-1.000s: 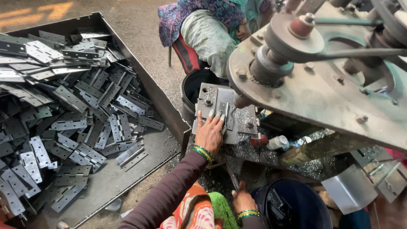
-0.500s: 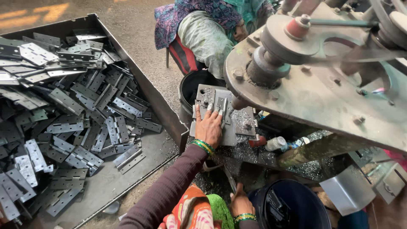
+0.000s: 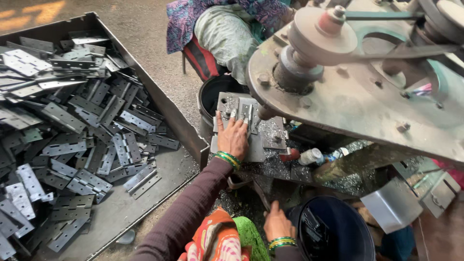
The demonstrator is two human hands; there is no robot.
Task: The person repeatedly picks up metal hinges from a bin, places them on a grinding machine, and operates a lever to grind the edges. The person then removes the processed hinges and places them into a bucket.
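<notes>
Pressing our left hand (image 3: 233, 137) flat, unclenched, on a stiff, heavy-looking metal hinge plate (image 3: 241, 126) under the machine; our right hand (image 3: 277, 223) below it, grip unclear.

Metal plate (image 3: 244, 126) partly under left hand (image 3: 233, 137), right hand's (image 3: 276, 223) grip perhaps hidden, seated person (image 3: 227, 29) cropped.

I am seeing two black buckets, one (image 3: 212, 94) at twelve o'clock, one (image 3: 333, 232) at five; one metal tray (image 3: 179, 121) at nine, its hinge plates (image 3: 87, 145) too many for counting.
</notes>
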